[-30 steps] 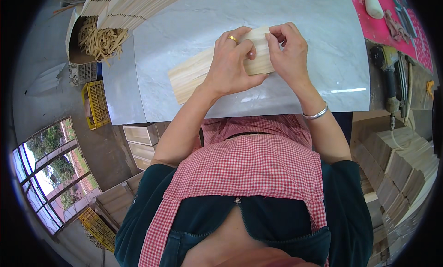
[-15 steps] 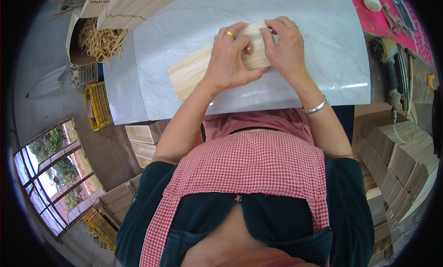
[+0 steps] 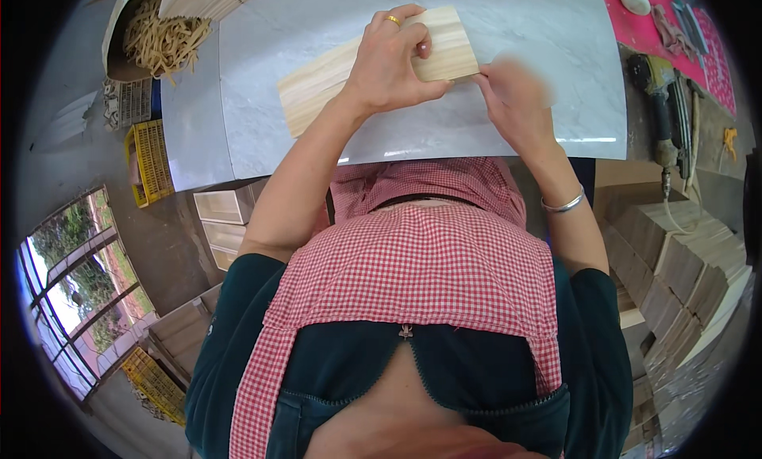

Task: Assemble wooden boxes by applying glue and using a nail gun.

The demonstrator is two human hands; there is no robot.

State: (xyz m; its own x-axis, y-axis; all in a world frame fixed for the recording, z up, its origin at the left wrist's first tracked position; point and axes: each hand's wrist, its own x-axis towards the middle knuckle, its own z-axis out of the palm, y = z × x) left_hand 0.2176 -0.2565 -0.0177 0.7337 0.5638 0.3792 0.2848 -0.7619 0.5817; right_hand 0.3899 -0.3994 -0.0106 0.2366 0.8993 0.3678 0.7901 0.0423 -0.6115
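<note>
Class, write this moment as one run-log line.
left hand: holding wooden board across its width | right hand: fingertips at board's near right corner, blurred | marbled tabletop: beneath board | nail gun: at right

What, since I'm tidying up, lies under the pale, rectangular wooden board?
The glossy, marbled pale-grey tabletop shows around the wooden board; whatever is directly beneath is covered and cannot be seen.

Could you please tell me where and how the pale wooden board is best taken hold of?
Probably grip the pale wooden board by its left end, coming from the left and pinching both long edges. It is long and flat; the left hand spans its width nearer the other end and the right hand is at its lower right corner, so the left end looks freer.
</note>
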